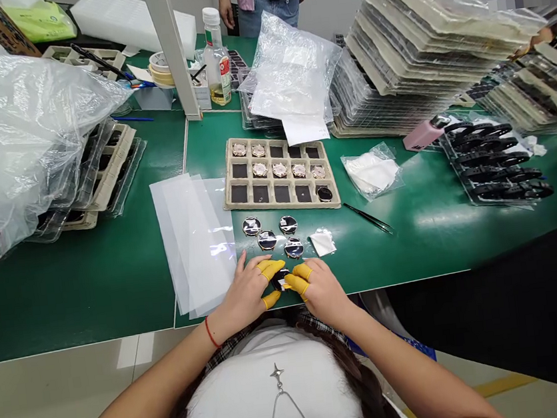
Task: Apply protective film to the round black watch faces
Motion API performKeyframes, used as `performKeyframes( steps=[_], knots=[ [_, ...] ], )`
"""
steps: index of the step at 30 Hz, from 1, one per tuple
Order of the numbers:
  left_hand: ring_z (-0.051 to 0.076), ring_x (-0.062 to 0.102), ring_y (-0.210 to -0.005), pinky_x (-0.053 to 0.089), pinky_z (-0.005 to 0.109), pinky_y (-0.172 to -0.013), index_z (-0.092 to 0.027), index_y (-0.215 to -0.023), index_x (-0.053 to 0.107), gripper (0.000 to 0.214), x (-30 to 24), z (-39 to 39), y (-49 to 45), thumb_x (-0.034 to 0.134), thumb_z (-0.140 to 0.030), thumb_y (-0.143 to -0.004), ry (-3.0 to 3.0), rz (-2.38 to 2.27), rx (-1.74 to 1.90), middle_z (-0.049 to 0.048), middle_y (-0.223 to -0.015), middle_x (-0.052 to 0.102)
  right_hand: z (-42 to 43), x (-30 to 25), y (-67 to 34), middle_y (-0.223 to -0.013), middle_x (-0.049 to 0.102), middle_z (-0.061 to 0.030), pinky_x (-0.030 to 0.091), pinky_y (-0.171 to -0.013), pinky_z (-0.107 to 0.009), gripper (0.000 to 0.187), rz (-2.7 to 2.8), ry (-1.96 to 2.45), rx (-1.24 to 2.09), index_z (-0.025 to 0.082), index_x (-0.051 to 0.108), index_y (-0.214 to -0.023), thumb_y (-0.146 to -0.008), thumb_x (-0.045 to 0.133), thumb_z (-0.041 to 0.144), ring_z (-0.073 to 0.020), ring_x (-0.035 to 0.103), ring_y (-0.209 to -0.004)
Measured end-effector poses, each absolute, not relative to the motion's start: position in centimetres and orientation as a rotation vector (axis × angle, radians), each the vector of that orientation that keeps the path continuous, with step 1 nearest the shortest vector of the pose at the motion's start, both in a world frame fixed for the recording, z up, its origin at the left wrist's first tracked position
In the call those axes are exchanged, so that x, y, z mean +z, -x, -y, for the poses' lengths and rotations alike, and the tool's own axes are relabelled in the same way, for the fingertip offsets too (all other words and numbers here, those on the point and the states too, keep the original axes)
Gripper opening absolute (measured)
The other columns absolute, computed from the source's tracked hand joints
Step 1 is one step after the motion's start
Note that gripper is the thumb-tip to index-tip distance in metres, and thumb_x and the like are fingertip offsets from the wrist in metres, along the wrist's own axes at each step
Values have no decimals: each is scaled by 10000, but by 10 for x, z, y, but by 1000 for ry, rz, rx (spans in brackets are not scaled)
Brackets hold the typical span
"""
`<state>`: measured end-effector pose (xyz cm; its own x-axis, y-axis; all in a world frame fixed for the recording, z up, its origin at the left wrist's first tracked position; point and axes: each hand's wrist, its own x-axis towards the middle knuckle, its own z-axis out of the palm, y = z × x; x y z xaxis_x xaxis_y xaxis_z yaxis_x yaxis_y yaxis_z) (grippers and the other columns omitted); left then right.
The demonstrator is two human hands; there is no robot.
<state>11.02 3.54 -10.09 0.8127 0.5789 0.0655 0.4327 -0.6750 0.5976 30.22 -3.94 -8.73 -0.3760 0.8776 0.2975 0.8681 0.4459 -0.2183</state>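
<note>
Near the table's front edge, my left hand has yellow finger cots on its thumb and a finger, which grip a round, dark-faced watch head by its side. My right hand, also in yellow finger cots, is closed with its fingertips on the right part of the same watch head. Whether those fingertips pinch anything small besides is hidden. Just beyond the hands lie several more watch heads, glossy and dark. A small white cloth on clear plastic is right of them.
Behind them stands a beige compartment tray partly filled with watch parts. Tweezers and a bagged white cloth lie to the right, translucent sheets to the left. Stacked trays rise at back right; a person stands beyond.
</note>
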Motion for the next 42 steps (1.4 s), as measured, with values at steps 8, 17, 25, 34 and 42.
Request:
performKeyframes(
  steps=[8, 17, 25, 34, 42],
  knots=[
    [239, 485, -1114, 144, 564, -1117, -251, -1187, 541, 383, -98, -31, -115, 624, -222, -815, -2486, -796, 276, 33, -1129, 603, 60, -97, -287, -782, 596, -71, 336, -690, -346, 273, 2310, 1456, -22, 175, 653, -892, -824, 407, 77, -207, 404, -754],
    [233, 498, -1014, 227, 540, -1096, -229, -1163, 568, 379, -99, -27, -120, 662, -307, -804, -2570, -853, 340, 44, -1047, 594, 53, -90, -294, -834, 591, -70, 346, -613, -303, 264, 2199, 1607, 191, 184, 638, -1017, -885, 417, 125, -187, 441, -747],
    [242, 516, -1002, 227, 538, -1097, -234, -1144, 585, 376, -101, -25, -121, 665, -208, -777, -2665, -885, 333, 49, -988, 598, 58, -102, -283, -773, 581, -79, 327, -594, -323, 305, 2307, 1454, 33, 184, 665, -904, -879, 372, 106, -204, 413, -739],
    [242, 504, -1026, 216, 539, -1101, -212, -1200, 540, 469, -104, -25, -119, 687, -359, -780, -2602, -847, 371, 53, -1030, 585, 51, -98, -313, -898, 630, -42, 461, -732, -296, 192, 1736, 1617, 462, 212, 621, -989, -938, 436, 226, -162, 557, -832],
    [240, 510, -1053, 209, 556, -1091, -250, -1183, 543, 407, -106, -29, -120, 665, -333, -804, -2514, -806, 376, 46, -1060, 597, 45, -100, -325, -873, 623, -50, 385, -775, -354, 299, 2354, 1333, 200, 223, 643, -986, -893, 386, 100, -183, 484, -841]
  ],
)
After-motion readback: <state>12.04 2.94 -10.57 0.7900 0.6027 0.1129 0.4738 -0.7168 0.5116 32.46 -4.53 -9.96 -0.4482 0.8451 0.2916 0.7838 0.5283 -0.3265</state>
